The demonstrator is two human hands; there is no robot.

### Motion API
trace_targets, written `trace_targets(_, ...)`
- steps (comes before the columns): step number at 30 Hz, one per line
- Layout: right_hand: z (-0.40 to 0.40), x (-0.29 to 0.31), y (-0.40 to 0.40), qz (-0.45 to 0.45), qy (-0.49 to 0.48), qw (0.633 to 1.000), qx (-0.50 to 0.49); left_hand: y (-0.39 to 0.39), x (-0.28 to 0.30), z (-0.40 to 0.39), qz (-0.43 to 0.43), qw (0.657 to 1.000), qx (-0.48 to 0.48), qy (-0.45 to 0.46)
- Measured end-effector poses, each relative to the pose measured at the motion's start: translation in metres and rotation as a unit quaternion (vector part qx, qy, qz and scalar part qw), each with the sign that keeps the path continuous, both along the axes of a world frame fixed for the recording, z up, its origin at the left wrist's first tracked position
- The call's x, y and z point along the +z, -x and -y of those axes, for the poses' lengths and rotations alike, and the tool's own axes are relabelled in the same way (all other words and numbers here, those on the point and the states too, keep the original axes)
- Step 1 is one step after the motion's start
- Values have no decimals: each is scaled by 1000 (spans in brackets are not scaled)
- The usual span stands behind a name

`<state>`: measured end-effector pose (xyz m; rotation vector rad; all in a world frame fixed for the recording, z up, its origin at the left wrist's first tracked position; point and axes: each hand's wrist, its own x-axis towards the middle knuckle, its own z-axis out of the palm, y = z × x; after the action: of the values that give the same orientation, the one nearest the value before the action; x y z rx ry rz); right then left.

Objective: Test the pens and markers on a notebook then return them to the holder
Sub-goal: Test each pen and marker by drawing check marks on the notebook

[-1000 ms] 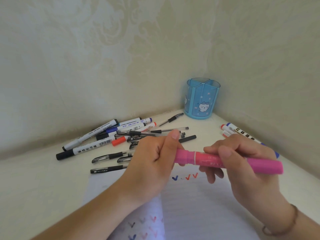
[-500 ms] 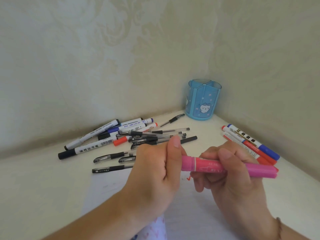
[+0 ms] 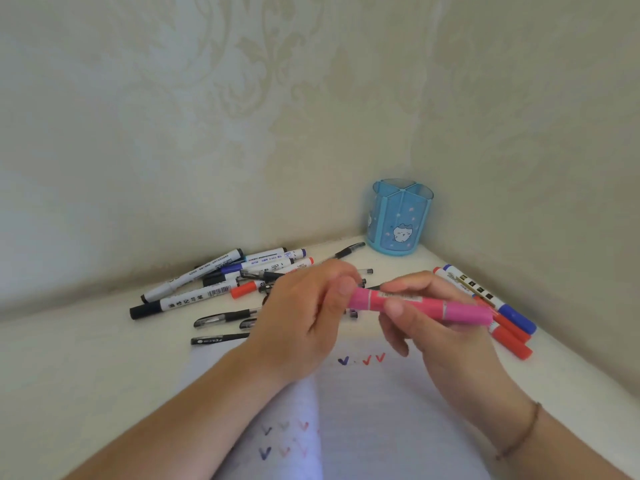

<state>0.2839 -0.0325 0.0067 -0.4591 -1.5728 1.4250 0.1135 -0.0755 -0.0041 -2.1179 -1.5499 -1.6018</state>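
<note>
Hands held one pink marker (image 3: 420,304) level above the notebook (image 3: 388,403). The left hand (image 3: 304,320) had its fingers curled round the cap end, thumb tip pressed on the cap; the right hand (image 3: 433,317) pinched the barrel between thumb and forefinger, the other fingers loosely bent beneath. This two-handed grip suited pulling the cap along the marker's axis, judged as uncapping before a test stroke. The barrel looked smooth, glossy plastic, cylindrical, with a paler ring near the cap. The ruled page carried small blue and red ticks (image 3: 362,359). Untested pens and markers (image 3: 221,282) lay piled on the pale worktop (image 3: 86,368) to the left; three markers (image 3: 509,317) lay apart on the right, probably finished. The blue translucent holder (image 3: 401,218), divided into compartments, stood in the corner
</note>
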Motion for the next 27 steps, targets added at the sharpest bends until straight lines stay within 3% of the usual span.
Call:
trace_targets(3, -2, 9, -14, 33, 22, 999, 10, 16, 1, 0, -31, 998, -13, 46)
trace_targets(7, 5, 27, -19, 97, 6, 994, 57, 70, 12, 20, -192, 978, 62, 51)
trace_targets(10, 17, 44, -3, 108, 5, 991, 75, 127, 15, 64, -247, 958, 117, 87)
trace_targets(13, 37, 53, 30, 87, -18, 992, 88, 182, 9, 132, -207, 947, 204, 136)
trace_targets(18, 90, 65, 100, 73, -36, 974, 211, 249, -5, 256, -89, 915, 343, 195)
trace_targets(23, 149, 64, 161, 131, -115, 933, 314, 264, -16, 354, 0, 885, 414, 215)
trace_targets(27, 204, 52, 201, 212, -215, 878, 370, 261, -21, 402, 33, 873, 435, 217)
